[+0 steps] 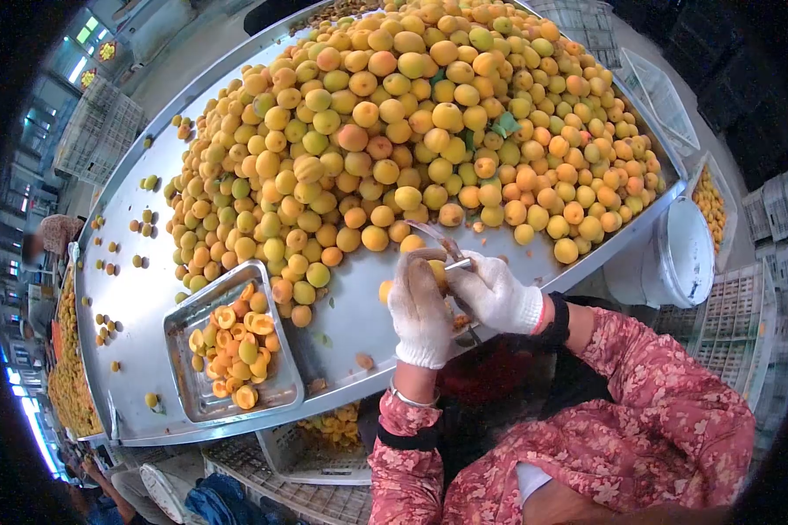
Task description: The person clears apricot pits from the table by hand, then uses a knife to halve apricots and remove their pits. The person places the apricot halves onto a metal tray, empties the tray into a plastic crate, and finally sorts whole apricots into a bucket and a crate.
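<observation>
My left hand (418, 306), in a white knit glove, is closed around apricots; one yellow apricot (385, 292) shows at its left edge. My right hand (497, 293), gloved as well, grips a small curved knife (457, 264) by its thin handle, close against the left fingers. Part of the fruit between the hands is hidden by the gloves. Just beyond them rises a large heap of whole apricots (350, 149) on a metal table (136, 350). To the left sits a steel tray (292, 395) with halved apricots (247, 396) in it.
A white bucket (685, 254) stands off the table's right edge. Plastic crates (718, 324) are on the right, and another crate (320, 477) with fruit pieces is below the front edge. Loose apricots (138, 261) are scattered at left. Another person (57, 234) is at far left.
</observation>
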Demonstrator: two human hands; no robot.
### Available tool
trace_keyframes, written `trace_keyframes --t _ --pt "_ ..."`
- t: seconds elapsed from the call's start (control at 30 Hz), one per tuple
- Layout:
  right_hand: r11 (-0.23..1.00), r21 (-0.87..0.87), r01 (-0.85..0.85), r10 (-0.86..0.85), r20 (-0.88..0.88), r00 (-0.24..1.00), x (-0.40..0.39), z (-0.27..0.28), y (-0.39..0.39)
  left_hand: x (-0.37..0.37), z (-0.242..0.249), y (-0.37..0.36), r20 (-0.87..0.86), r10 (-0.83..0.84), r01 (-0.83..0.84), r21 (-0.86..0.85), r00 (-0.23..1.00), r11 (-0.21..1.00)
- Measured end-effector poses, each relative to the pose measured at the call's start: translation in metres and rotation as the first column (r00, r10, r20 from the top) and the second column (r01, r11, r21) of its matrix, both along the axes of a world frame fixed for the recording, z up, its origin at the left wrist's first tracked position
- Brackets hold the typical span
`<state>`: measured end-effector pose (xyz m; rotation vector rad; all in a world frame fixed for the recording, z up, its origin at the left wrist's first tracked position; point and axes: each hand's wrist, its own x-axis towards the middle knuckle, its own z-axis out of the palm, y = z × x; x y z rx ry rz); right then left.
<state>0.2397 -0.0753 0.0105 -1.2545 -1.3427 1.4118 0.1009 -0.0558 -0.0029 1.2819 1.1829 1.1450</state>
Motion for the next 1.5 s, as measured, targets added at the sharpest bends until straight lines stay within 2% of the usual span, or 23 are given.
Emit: trace_keyframes --t 0.1,0.2,0.3,0.33,0.37,0.4,0.43,0.47,0.53,0.57,0.6,0.67,0.7,0.8,0.83,0.9,0.93,1.0,1.17,1.23,1.3,1.43,1.5 --pt "1.0 -0.013 0.026 -0.027 -0.098 0.995 -0.004 0.008 -0.001 0.005 -0.005 0.002 0.056 0.06 -0.063 0.048 0.997 0.997" --pt "0.987 -0.161 0.025 -0.059 -0.208 0.976 -0.002 0.009 0.001 0.001 -0.011 0.005 0.052 -0.012 0.011 0.008 0.999 1.0" --pt "0.931 -0.36 -0.056 -0.066 -0.317 0.946 0.009 0.007 0.0 0.004 0.004 0.003 -0.008 -0.045 0.046 0.147 0.999 0.988" --pt "0.861 -0.372 -0.346 0.102 -0.54 0.835 0.017 0.001 0.002 -0.002 -0.001 0.007 -0.061 -0.015 0.018 0.052 0.998 0.998" --pt "0.734 -0.305 -0.607 0.218 -0.741 0.635 0.021 -0.004 -0.001 0.0 -0.002 0.007 0.192 -0.077 0.088 -0.047 0.978 0.995" --pt "0.826 -0.342 -0.448 0.214 -0.544 0.811 0.004 0.015 -0.011 0.003 0.004 0.008 0.438 -0.099 0.167 -0.12 0.894 0.979" --pt "0.876 -0.315 -0.367 0.186 -0.48 0.857 0.002 0.016 -0.011 0.012 0.015 0.004 0.682 0.145 0.102 -0.308 0.717 0.946" --pt "0.918 -0.275 -0.284 0.154 -0.413 0.897 0.001 0.016 -0.01 0.014 0.004 0.007 0.681 0.157 0.096 -0.319 0.715 0.943" --pt "0.942 -0.283 -0.18 0.063 -0.379 0.923 0.013 0.01 -0.007 0.015 -0.023 0.016 0.588 0.29 -0.147 -0.278 0.755 0.949" --pt "0.978 -0.206 -0.004 -0.037 -0.192 0.981 0.013 0.018 -0.005 0.003 0.009 0.01 0.625 0.173 0.009 -0.277 0.761 0.961" --pt "0.978 -0.209 -0.014 -0.027 -0.193 0.981 0.016 0.016 -0.001 -0.002 0.002 0.014 0.624 0.182 -0.001 -0.279 0.76 0.96" --pt "0.972 0.187 -0.143 0.094 0.249 0.964 0.024 0.013 0.006 -0.007 -0.014 0.023 0.98 0.066 0.413 -0.139 0.186 0.9" --pt "0.976 0.179 -0.123 0.08 0.23 0.97 0.019 0.02 0.003 -0.007 -0.016 0.022 0.979 0.07 0.412 -0.144 0.19 0.9" --pt "0.943 0.267 -0.198 0.079 0.398 0.914 0.019 0.008 0.001 0.003 -0.016 0.018 0.713 0.189 0.046 -0.297 0.676 0.954" --pt "0.943 0.262 -0.203 0.076 0.425 0.902 0.018 0.008 0.001 0.003 -0.027 0.02 0.715 0.189 0.047 -0.297 0.673 0.954" --pt "0.936 0.277 -0.217 0.075 0.446 0.892 0.017 0.01 0.001 0.001 -0.043 0.026 0.329 0.129 -0.13 -0.017 0.935 0.991" --pt "0.928 0.293 -0.23 0.073 0.462 0.884 0.016 0.011 0.001 -0.001 -0.05 0.026 0.33 0.132 -0.134 -0.016 0.935 0.991" --pt "0.931 0.26 -0.254 0.099 0.492 0.865 0.014 0.01 0.0 -0.004 -0.032 0.026 0.836 0.217 0.146 -0.331 0.504 0.932" --pt "0.938 0.236 -0.255 0.109 0.497 0.861 0.011 0.007 -0.003 -0.002 -0.016 0.026 0.841 0.318 0.139 -0.413 0.438 0.9" --pt "0.949 0.282 -0.144 0.018 0.405 0.914 0.011 -0.003 -0.005 -0.001 -0.013 0.025 0.82 0.363 0.107 -0.45 0.443 0.886" --pt "0.948 0.306 -0.083 -0.046 0.391 0.919 0.009 0.004 -0.005 -0.001 -0.015 0.025 0.88 0.328 0.118 -0.387 0.343 0.915" --pt "0.941 0.334 -0.054 -0.084 0.387 0.918 0.009 0.003 -0.005 -0.003 -0.008 0.023 0.904 0.233 0.117 -0.291 0.359 0.95" --pt "0.949 0.299 -0.097 -0.041 0.422 0.906 0.009 0.003 -0.006 0.002 0.009 0.019 0.813 0.327 0.041 -0.394 0.481 0.918"
